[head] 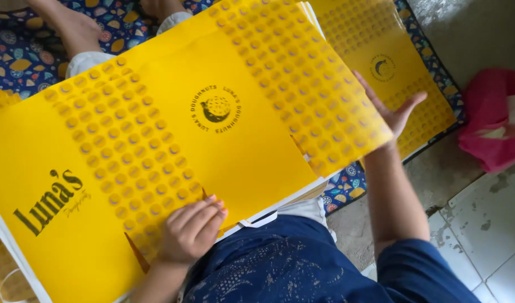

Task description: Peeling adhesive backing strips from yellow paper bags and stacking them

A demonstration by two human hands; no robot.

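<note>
Yellow printed card sheet (173,140) lies across the lap, left hand (191,231) pressing its near edge, fingers curled, right hand (393,112) spread open under the far-right edge — best kept flat and square.

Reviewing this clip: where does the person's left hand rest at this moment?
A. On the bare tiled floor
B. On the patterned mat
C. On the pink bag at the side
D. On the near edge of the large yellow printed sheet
D: the left hand lies with curled fingers on the near edge of the yellow printed sheet, while the right hand supports its far end.
</note>
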